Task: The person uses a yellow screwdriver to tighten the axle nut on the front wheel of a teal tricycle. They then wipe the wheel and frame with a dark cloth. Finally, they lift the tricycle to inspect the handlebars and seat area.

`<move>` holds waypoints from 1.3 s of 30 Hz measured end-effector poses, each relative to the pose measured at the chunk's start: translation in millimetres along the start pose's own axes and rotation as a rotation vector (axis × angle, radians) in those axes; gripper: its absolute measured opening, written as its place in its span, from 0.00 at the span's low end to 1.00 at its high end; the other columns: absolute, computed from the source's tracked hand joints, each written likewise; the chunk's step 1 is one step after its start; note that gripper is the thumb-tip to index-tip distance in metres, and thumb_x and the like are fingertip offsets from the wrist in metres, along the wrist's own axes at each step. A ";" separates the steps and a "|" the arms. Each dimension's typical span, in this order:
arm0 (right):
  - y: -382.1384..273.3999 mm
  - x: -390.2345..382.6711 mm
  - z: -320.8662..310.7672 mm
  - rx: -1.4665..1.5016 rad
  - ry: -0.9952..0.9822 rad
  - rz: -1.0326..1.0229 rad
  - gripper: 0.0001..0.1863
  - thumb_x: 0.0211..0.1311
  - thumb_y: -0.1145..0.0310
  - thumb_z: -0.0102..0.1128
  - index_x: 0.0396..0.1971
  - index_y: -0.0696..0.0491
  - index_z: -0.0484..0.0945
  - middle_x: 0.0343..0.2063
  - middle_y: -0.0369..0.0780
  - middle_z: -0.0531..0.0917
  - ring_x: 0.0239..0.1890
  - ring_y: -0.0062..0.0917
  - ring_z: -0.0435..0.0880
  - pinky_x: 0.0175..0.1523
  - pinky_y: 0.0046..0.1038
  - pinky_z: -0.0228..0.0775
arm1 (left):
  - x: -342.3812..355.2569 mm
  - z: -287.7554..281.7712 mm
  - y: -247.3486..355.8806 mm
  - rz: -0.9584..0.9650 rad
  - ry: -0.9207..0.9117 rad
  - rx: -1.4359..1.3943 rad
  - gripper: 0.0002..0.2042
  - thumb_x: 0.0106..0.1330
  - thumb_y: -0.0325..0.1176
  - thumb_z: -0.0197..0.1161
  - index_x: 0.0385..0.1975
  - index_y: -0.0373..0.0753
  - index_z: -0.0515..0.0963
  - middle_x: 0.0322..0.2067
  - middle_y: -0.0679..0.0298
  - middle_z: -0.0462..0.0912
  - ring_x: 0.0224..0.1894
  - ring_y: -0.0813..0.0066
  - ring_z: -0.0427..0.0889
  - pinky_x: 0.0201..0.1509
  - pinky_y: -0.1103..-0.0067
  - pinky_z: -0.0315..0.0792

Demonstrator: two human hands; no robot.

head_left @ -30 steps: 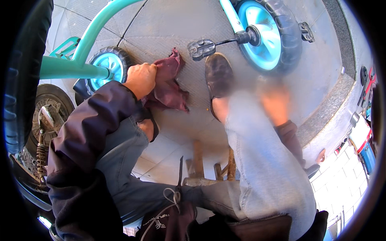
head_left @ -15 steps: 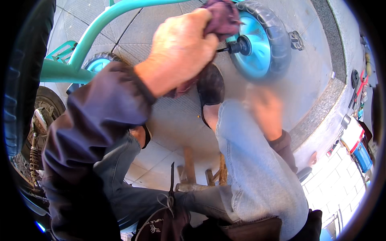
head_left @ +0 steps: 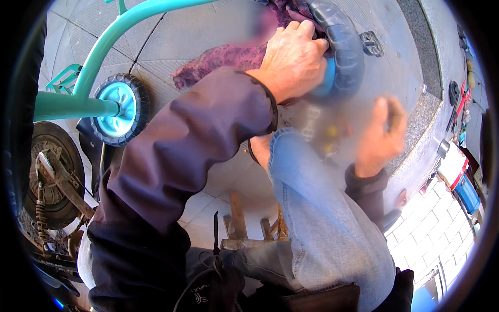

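My left hand is closed on a purple patterned cloth, bunched against the far wheel. That wheel has a black treaded tyre and a light-blue hub, mostly hidden by my hand and the cloth. Part of the cloth trails to the left. Beyond my right knee, my right hand is raised with its fingers bent. Motion smears them, and I cannot make out whether they hold anything. Between that hand and the knee lies a blurred patch with yellow spots, too unclear to name.
A teal tubular frame arches over the left, with a second light-blue wheel. A loose black pedal lies beyond the tyre. A rusty motorcycle wheel stands at left. Tools and a blue-and-white container sit at right.
My left hand has moved right and down with the cloth, onto the wheel. My right hand has shifted right and slightly up. The view has shifted, showing more of the small left wheel.
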State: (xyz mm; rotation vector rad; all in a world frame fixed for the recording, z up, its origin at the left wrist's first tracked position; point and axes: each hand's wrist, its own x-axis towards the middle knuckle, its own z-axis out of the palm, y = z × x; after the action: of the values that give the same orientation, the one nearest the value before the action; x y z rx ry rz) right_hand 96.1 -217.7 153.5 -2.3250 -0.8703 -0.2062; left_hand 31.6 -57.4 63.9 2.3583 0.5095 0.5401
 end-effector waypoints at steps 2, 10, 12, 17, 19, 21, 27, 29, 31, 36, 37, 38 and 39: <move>0.8 15.6 6.7 -0.049 0.065 -0.125 0.09 0.60 0.73 0.60 0.38 0.60 0.77 0.33 0.41 0.80 0.36 0.26 0.79 0.44 0.25 0.70 | 6.1 1.4 -2.0 0.047 -0.020 0.042 0.10 0.52 0.35 0.57 0.30 0.39 0.80 0.32 0.54 0.73 0.39 0.57 0.75 0.42 0.65 0.71; 4.8 37.8 52.3 0.214 -0.010 -0.070 0.20 0.61 0.59 0.60 0.43 0.61 0.76 0.41 0.45 0.80 0.47 0.33 0.77 0.54 0.31 0.66 | 19.2 -9.4 -0.6 0.086 -0.219 0.179 0.10 0.51 0.32 0.56 0.30 0.40 0.82 0.34 0.50 0.76 0.39 0.57 0.78 0.39 0.67 0.74; 7.7 32.2 68.3 0.335 -0.062 0.041 0.22 0.62 0.57 0.59 0.44 0.62 0.75 0.41 0.47 0.80 0.46 0.33 0.78 0.52 0.30 0.67 | 22.0 -11.1 3.0 0.108 -0.232 0.257 0.09 0.51 0.32 0.57 0.28 0.41 0.82 0.32 0.54 0.78 0.37 0.60 0.79 0.34 0.69 0.73; -8.5 31.0 72.2 0.325 -0.086 0.156 0.29 0.60 0.50 0.59 0.45 0.65 0.74 0.35 0.48 0.82 0.38 0.29 0.80 0.46 0.28 0.70 | 23.1 -25.8 -0.6 0.085 -0.393 0.411 0.08 0.56 0.32 0.56 0.31 0.45 0.83 0.32 0.63 0.84 0.37 0.69 0.82 0.34 0.73 0.72; -4.6 29.8 72.4 0.260 -0.055 0.111 0.30 0.59 0.49 0.59 0.45 0.66 0.74 0.34 0.48 0.82 0.37 0.30 0.80 0.45 0.28 0.71 | 25.5 -23.2 1.4 0.013 -0.462 0.417 0.08 0.57 0.31 0.56 0.31 0.46 0.83 0.33 0.66 0.85 0.39 0.72 0.83 0.34 0.73 0.73; 5.1 31.7 74.1 0.328 -0.086 0.146 0.31 0.60 0.49 0.58 0.44 0.66 0.74 0.33 0.48 0.82 0.37 0.30 0.80 0.45 0.28 0.71 | 25.6 -20.3 -5.0 0.064 -0.434 0.397 0.09 0.58 0.33 0.54 0.34 0.43 0.81 0.31 0.60 0.84 0.36 0.66 0.83 0.33 0.72 0.75; 6.3 31.2 69.7 0.247 -0.083 0.140 0.30 0.59 0.49 0.58 0.42 0.66 0.76 0.32 0.48 0.83 0.35 0.32 0.82 0.44 0.29 0.71 | 30.0 -37.0 -7.5 0.161 -0.532 0.378 0.11 0.57 0.34 0.55 0.36 0.41 0.81 0.31 0.58 0.84 0.36 0.62 0.83 0.37 0.70 0.75; 7.8 30.0 67.4 0.232 -0.073 0.146 0.30 0.59 0.48 0.58 0.41 0.65 0.77 0.32 0.48 0.83 0.35 0.32 0.82 0.44 0.29 0.72 | 33.6 -49.9 2.4 0.148 -0.604 0.430 0.12 0.57 0.35 0.55 0.37 0.41 0.81 0.33 0.57 0.83 0.37 0.61 0.83 0.40 0.69 0.75; 3.4 28.1 73.7 0.254 -0.066 0.156 0.29 0.59 0.48 0.58 0.40 0.65 0.77 0.30 0.48 0.83 0.34 0.33 0.82 0.43 0.29 0.72 | 25.4 -60.3 -10.0 -0.007 -0.586 0.408 0.13 0.58 0.36 0.55 0.38 0.40 0.81 0.36 0.54 0.83 0.40 0.60 0.82 0.44 0.69 0.74; 12.1 29.1 76.4 0.164 -0.029 0.107 0.29 0.58 0.47 0.57 0.39 0.62 0.78 0.30 0.50 0.83 0.36 0.39 0.83 0.43 0.32 0.72 | 14.4 -70.0 -28.3 -0.379 -0.324 -0.057 0.16 0.55 0.36 0.53 0.41 0.37 0.78 0.40 0.47 0.80 0.46 0.51 0.78 0.51 0.66 0.71; 16.0 31.0 77.4 0.137 -0.009 0.084 0.28 0.58 0.46 0.57 0.39 0.61 0.78 0.30 0.50 0.83 0.36 0.40 0.83 0.43 0.33 0.72 | 13.4 -67.6 -29.0 -0.371 -0.302 -0.067 0.18 0.53 0.35 0.53 0.44 0.37 0.77 0.40 0.46 0.80 0.46 0.49 0.77 0.52 0.65 0.70; 18.9 32.4 78.6 0.143 -0.013 0.084 0.28 0.58 0.46 0.56 0.38 0.61 0.79 0.30 0.51 0.83 0.36 0.42 0.83 0.43 0.34 0.72 | 13.7 -64.0 -28.6 -0.336 -0.300 -0.075 0.19 0.53 0.35 0.53 0.44 0.38 0.77 0.40 0.46 0.80 0.46 0.50 0.77 0.52 0.65 0.70; 11.0 32.7 75.4 0.142 -0.018 0.088 0.28 0.58 0.46 0.56 0.38 0.60 0.79 0.31 0.51 0.83 0.37 0.43 0.83 0.43 0.35 0.72 | 13.2 -61.1 -23.5 -0.300 -0.303 -0.089 0.19 0.53 0.35 0.53 0.45 0.38 0.77 0.41 0.47 0.79 0.46 0.50 0.77 0.53 0.65 0.70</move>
State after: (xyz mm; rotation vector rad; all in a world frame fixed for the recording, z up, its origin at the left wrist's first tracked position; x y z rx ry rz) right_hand 122.7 -160.0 100.2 -2.2300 -0.7642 -0.0840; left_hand 7.0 -3.2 94.0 2.1734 0.6663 0.0644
